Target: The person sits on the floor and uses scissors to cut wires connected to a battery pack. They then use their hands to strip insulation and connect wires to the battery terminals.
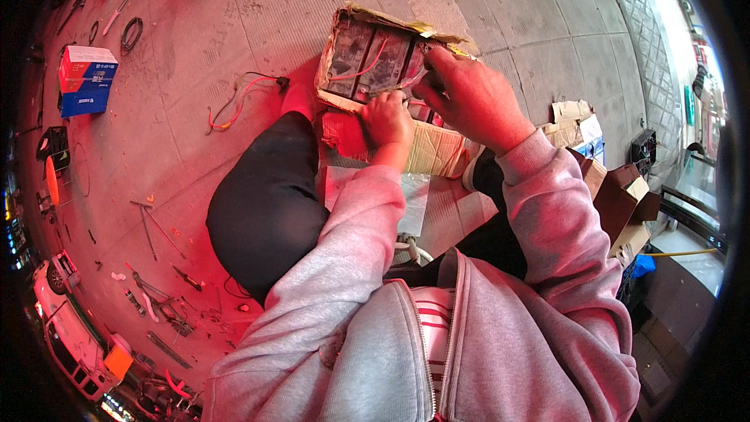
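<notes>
— Where is the battery pack (373, 59) held?
— On the lap, tilted up, long side running left to right; the right hand (469, 98) is clamped on its right end.
— And the left hand (388, 121)?
— Clenched at its lower edge, nearer the body.

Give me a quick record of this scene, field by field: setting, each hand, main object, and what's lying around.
Setting: paved ground, person seated, red light
Main object: battery pack in torn cardboard wrapping, with a red wire across it
Left hand: at the pack's lower edge
Right hand: on the pack's right side, fingers at its top
Nearby left: red and blue box, loose red wires, scattered hand tools
Nearby right: cardboard boxes
</notes>
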`<state>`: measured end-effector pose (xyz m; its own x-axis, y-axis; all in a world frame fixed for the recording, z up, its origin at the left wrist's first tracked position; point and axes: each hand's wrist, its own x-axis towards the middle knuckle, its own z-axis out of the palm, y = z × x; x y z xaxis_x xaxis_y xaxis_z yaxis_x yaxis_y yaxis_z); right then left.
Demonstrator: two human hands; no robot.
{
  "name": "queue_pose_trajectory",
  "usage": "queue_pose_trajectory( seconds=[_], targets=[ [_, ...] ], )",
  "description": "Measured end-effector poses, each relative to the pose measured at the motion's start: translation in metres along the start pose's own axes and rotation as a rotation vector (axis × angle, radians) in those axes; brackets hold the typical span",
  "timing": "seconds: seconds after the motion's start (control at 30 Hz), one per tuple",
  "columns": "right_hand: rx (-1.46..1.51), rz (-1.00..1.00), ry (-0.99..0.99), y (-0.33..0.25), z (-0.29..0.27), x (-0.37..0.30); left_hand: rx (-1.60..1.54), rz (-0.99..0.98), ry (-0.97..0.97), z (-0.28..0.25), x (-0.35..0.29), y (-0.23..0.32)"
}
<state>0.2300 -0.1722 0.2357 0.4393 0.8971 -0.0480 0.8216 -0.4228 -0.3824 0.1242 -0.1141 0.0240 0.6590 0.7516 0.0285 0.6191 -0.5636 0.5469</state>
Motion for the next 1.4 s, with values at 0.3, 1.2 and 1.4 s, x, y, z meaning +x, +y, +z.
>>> queue_pose_trajectory(
  seconds=[0.3, 1.2, 1.4],
  targets=[
    [0.001, -0.222, 0.161, 0.002, 0.005, 0.002, -0.033, 0.005, -0.004, -0.008, -0.001, 0.005],
    [0.002, -0.106, 0.012, 0.003, -0.004, -0.001, -0.057, -0.001, 0.026, 0.0, 0.001, 0.002],
    [0.142, 0.045, -0.027, 0.005, -0.016, 0.0, -0.011, -0.008, 0.014, -0.002, 0.001, 0.002]
  ],
)
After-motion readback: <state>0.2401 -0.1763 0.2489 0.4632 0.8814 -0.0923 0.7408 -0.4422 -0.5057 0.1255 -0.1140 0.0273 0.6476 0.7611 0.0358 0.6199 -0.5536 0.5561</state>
